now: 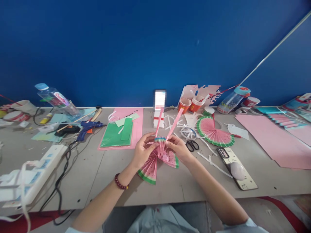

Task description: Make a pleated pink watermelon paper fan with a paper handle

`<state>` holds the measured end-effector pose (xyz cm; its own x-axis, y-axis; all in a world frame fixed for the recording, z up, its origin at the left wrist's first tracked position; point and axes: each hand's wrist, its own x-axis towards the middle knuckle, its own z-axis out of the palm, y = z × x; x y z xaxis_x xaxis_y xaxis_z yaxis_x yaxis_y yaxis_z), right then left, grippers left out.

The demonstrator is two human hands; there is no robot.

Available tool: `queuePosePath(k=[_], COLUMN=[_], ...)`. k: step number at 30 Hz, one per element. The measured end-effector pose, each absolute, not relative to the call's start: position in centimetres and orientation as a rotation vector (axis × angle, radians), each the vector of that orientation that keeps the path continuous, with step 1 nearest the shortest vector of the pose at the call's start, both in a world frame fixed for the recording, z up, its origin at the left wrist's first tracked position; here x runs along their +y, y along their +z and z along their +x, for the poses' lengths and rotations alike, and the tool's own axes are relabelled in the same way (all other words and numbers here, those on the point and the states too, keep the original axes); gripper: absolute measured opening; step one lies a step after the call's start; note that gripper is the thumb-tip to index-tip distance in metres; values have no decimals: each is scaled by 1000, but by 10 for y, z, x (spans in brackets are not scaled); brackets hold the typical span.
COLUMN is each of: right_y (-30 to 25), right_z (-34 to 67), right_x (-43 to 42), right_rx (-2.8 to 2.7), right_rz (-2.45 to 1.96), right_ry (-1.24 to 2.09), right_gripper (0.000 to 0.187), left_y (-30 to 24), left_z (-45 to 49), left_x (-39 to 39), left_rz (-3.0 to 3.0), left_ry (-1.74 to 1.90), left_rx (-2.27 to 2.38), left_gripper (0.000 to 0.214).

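A pleated paper fan (pixel 149 167), pink with dark seed marks and a green rim, is held over the front middle of the table. My left hand (pixel 144 150) pinches its upper left part between thumb and fingers. On the other side, my right hand (pixel 178 147) grips the fan's folded part close to the centre. Two pink strips (pixel 174 123) stick up and away from between my hands, one near each hand. A small folded section with a blue edge (pixel 160 139) shows between my fingertips. Exactly where the strips join the fan is hidden by my fingers.
Black scissors (pixel 192 146) and white paper scraps lie right of my hands. Further right are another watermelon fan (pixel 215 132), a phone (pixel 236 168) and pink sheets (pixel 272 139). Leftward sit green paper (pixel 115 134), a blue glue gun (pixel 88 127) and a power strip (pixel 45 174) with cables.
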<state>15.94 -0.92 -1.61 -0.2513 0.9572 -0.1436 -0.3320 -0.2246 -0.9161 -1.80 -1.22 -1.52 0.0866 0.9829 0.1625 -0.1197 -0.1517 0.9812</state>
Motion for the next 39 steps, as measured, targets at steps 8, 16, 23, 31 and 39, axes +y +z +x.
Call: queuePosePath(k=[8,16,23,31,39], right_y=[-24,-23,-22,-23,-20], right_z=[155,151,152,152,152], right_x=[-10,-12,-11,-11,-12], right_rx=[-897,-852,-905,-971,-916], right_rz=[-855,-881,-875,-900,-932], right_ry=[1842,1820,1774,1718,1691], right_gripper=[33,27,27,31,30], left_y=[-12,-15,-14,-18,-15], left_z=[-14,-13,-15,-21,-22], left_x=[-15,-14,-10,-6,-7], left_rz=[1104,1060,979,986,934], left_ry=[1208,1236,1291,1332,1343], left_rx=[872,947,919,964,1005], left_gripper=[53,49,46,49,48])
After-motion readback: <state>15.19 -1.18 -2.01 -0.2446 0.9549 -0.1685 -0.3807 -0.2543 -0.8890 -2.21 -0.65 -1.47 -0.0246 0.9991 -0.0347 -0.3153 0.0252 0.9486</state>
